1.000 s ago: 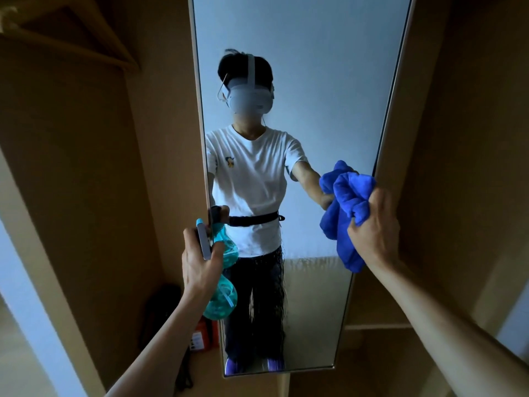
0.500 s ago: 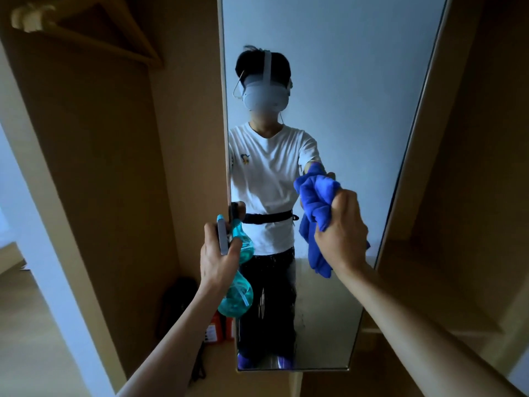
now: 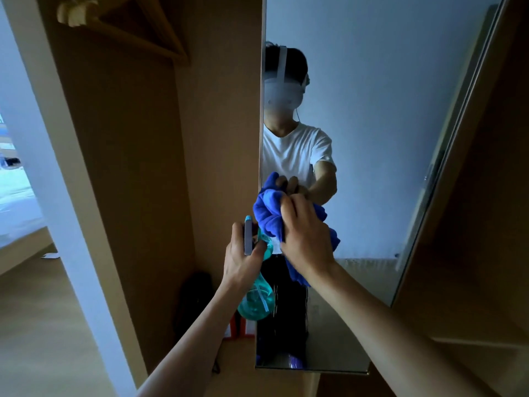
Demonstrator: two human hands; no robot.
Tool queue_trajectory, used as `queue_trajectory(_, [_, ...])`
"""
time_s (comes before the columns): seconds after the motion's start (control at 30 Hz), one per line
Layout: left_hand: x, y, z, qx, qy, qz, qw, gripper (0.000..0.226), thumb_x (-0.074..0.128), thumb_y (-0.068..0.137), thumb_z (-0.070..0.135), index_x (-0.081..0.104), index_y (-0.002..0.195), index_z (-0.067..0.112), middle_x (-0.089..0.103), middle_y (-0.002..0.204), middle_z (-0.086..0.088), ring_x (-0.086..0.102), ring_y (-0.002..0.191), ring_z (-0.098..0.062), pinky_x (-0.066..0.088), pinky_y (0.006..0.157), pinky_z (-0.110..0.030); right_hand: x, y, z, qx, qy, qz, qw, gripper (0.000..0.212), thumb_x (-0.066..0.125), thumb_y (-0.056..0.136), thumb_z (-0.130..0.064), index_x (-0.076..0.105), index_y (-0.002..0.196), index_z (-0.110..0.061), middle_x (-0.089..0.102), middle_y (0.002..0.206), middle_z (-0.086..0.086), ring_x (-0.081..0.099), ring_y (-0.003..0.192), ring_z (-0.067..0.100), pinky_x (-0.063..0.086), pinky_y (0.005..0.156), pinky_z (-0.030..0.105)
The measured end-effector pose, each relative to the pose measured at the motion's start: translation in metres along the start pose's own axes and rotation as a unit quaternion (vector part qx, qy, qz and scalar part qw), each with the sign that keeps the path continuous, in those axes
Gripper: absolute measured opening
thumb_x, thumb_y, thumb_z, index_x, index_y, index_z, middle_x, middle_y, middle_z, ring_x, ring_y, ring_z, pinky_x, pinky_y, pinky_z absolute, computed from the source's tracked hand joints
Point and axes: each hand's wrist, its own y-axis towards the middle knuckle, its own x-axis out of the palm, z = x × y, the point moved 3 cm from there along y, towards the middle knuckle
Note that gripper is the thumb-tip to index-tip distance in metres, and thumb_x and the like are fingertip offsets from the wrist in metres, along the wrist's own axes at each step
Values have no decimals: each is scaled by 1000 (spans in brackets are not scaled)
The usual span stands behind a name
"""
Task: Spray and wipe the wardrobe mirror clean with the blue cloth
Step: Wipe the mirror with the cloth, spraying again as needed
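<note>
The tall wardrobe mirror (image 3: 386, 138) fills the middle and right of the view and reflects a person in a white shirt. My right hand (image 3: 305, 236) grips the bunched blue cloth (image 3: 267, 213) and presses it against the glass near the mirror's left edge. My left hand (image 3: 243, 259) holds a teal spray bottle (image 3: 254, 305) by its neck, upright, just left of and below the cloth. Wet streaks run down the glass below the cloth.
A wooden wardrobe panel (image 3: 223, 138) stands left of the mirror, with an open compartment, a wooden hanger (image 3: 120, 21) at the top and a dark bag (image 3: 194, 299) on its floor. More wooden panels and a shelf (image 3: 472, 348) lie to the right.
My right hand has swept the blue cloth leftward across the mirror, from its right edge to its left edge. The view has turned left. My left hand still holds the bottle.
</note>
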Motion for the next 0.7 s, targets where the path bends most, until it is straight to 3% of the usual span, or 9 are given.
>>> queue_trajectory(0.1, [-4,4,-4,10,-11,-7,1000,21,59,85,22,49,101,15,57,89,2,53,76,-14,45,69,-36,-13,8,3,-36,-32,-33,998,64,73,66,-6,54,128,-10,55,110,10,54,94,30,49,61,41])
queue_trajectory(0.27, [-7,5,-10,5,-19,-27,999,23,59,87,20,52,108,15,59,94,4,56,82,-16,50,76,-41,-26,20,4,-86,-91,-57,990,64,62,66,0,56,129,-11,57,125,10,53,98,32,48,72,46])
queue_trajectory(0.4, [-6,4,-19,-12,-30,-40,999,32,54,77,29,52,106,16,59,94,3,56,81,-16,50,75,-40,-20,16,5,-93,-99,-60,989,61,59,73,-3,55,133,-11,58,127,9,54,99,31,48,75,45])
queue_trajectory(0.7, [-6,5,-41,-31,-62,-55,996,27,56,77,26,55,103,19,61,95,0,56,84,-18,48,75,-37,12,-18,1,-114,-104,-45,987,47,53,89,-8,53,136,-12,57,129,7,52,103,30,44,85,42])
